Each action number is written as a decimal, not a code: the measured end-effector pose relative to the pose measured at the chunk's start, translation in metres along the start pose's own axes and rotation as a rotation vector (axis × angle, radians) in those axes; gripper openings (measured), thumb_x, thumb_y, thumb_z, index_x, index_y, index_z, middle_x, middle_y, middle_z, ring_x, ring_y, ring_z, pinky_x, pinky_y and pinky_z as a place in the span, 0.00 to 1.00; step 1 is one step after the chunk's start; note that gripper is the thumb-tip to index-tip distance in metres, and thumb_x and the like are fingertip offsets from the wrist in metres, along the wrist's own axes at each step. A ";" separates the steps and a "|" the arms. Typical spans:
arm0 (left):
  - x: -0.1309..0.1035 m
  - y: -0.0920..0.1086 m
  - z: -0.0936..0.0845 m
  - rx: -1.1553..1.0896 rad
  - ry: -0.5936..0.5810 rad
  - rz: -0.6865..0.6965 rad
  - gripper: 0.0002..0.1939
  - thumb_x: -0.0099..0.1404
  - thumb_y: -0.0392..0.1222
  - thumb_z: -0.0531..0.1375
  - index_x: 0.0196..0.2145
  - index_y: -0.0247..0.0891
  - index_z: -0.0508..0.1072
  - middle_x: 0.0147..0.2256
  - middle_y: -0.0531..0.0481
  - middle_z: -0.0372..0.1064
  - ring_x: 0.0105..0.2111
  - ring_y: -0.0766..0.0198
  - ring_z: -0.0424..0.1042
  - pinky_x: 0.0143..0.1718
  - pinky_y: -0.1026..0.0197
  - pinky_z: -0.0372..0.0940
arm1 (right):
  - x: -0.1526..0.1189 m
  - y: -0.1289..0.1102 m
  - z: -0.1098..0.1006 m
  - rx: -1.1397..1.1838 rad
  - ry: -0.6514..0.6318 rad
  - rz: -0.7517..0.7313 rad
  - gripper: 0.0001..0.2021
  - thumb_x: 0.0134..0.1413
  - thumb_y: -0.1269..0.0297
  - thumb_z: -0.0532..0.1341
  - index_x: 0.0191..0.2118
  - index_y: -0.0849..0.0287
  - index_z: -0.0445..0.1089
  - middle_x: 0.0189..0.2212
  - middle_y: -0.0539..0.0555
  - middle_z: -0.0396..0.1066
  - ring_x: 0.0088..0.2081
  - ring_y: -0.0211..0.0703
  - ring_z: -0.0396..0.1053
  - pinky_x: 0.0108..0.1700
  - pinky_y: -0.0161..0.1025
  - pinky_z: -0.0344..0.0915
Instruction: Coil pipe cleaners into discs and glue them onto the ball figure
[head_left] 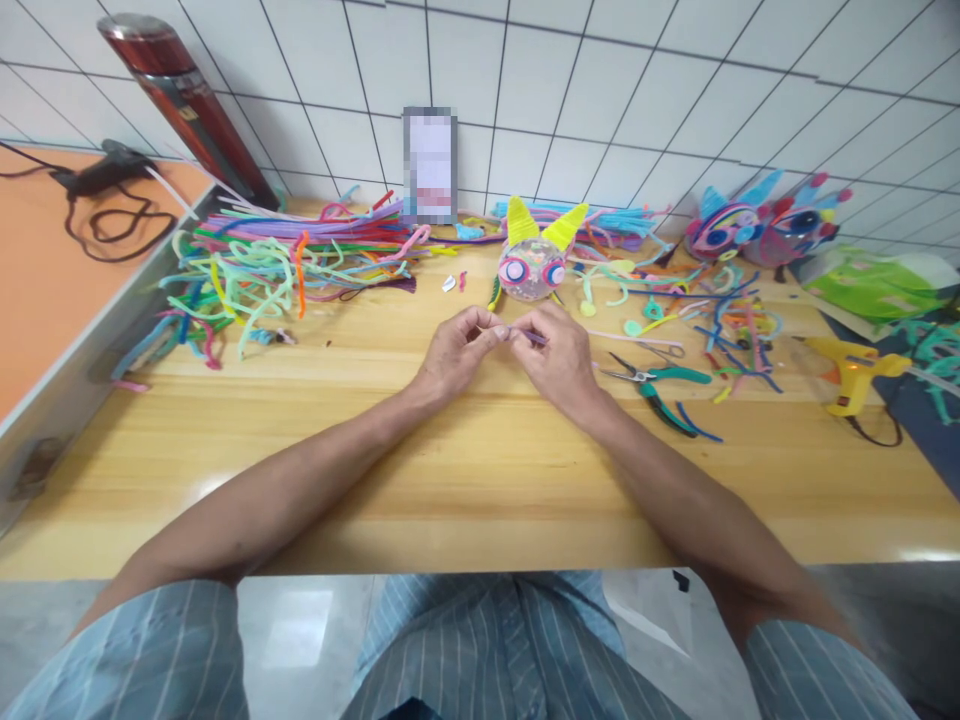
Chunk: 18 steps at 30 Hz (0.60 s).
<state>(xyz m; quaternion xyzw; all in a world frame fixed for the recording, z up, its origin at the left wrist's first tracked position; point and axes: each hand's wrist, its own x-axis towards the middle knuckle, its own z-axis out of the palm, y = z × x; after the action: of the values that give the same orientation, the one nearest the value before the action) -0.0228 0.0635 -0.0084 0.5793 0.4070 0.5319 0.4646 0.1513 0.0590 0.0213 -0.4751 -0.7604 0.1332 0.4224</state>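
My left hand [463,350] and my right hand [553,357] meet over the middle of the wooden table, both closed in a pinch. Between their fingertips runs a short purple pipe cleaner [534,337], mostly covered by the fingers. Just behind the hands stands a round, clear craft figure [531,272] with yellow pipe-cleaner ears and pink and blue ring eyes. Right of my right hand lie pliers [660,378] with teal handles, their jaws apart. Small scissors [664,348] rest behind the pliers.
Pipe cleaners [240,275] pile up at the left, with more loose pieces [739,325] at the right. A yellow glue gun [855,375] sits near the right edge. A phone [430,165] leans on the tiled wall, a red thermos [187,110] stands back left, and finished-looking figures [724,225] stand back right.
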 end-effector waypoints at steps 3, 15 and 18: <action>0.000 -0.001 -0.001 0.041 0.032 0.041 0.21 0.64 0.60 0.69 0.33 0.38 0.76 0.29 0.52 0.70 0.31 0.65 0.65 0.35 0.61 0.62 | 0.000 -0.001 -0.001 0.061 -0.028 0.034 0.06 0.60 0.66 0.62 0.32 0.55 0.75 0.32 0.52 0.73 0.35 0.43 0.68 0.41 0.42 0.64; -0.009 -0.004 0.009 -0.221 0.098 -0.144 0.22 0.61 0.60 0.72 0.32 0.39 0.73 0.23 0.57 0.62 0.22 0.69 0.55 0.24 0.62 0.53 | -0.003 -0.001 0.011 0.515 -0.038 0.397 0.10 0.53 0.55 0.67 0.31 0.57 0.76 0.24 0.47 0.70 0.27 0.37 0.62 0.32 0.37 0.61; -0.010 -0.005 0.011 -0.255 0.097 -0.163 0.21 0.61 0.60 0.72 0.32 0.40 0.74 0.22 0.58 0.61 0.21 0.69 0.55 0.24 0.62 0.53 | -0.003 0.000 0.014 0.537 -0.034 0.423 0.10 0.52 0.55 0.67 0.29 0.56 0.75 0.22 0.46 0.68 0.26 0.36 0.61 0.31 0.37 0.59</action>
<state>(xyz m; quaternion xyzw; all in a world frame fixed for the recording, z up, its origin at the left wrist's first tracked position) -0.0131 0.0537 -0.0158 0.4543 0.4038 0.5670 0.5560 0.1415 0.0591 0.0110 -0.4916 -0.5898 0.4214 0.4827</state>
